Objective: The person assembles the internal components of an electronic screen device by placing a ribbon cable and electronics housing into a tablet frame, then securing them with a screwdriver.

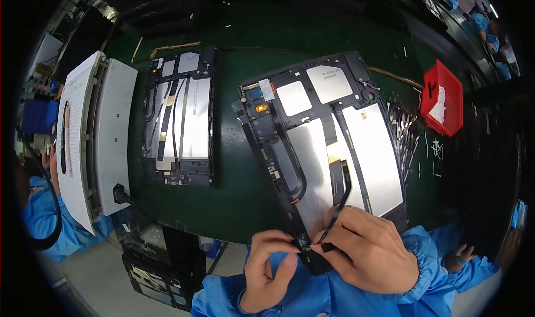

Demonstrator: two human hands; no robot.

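An opened tablet housing (312,166) lies slanted in front of me, with silver battery panels (376,155), a black ribbon cable (352,144) and small boards showing. My left hand (268,269) has its fingers curled at the tablet's lower corner, index fingertip against the frame. In my right hand (370,250), thumb and forefinger pinch a thin black strip (346,186) beside a small board (304,242) at that end. The strip curves up over the batteries; whether it is a cable or a slim tool I cannot tell. Both sets of fingertips nearly meet there.
A second opened tablet housing (195,116) lies to the left on the green table (237,155). Beyond it are a white box (117,133) and a clipboard with paper (81,122). Several thin dark pieces (402,125) and a red bin (446,102) are at right. Other people sit nearby.
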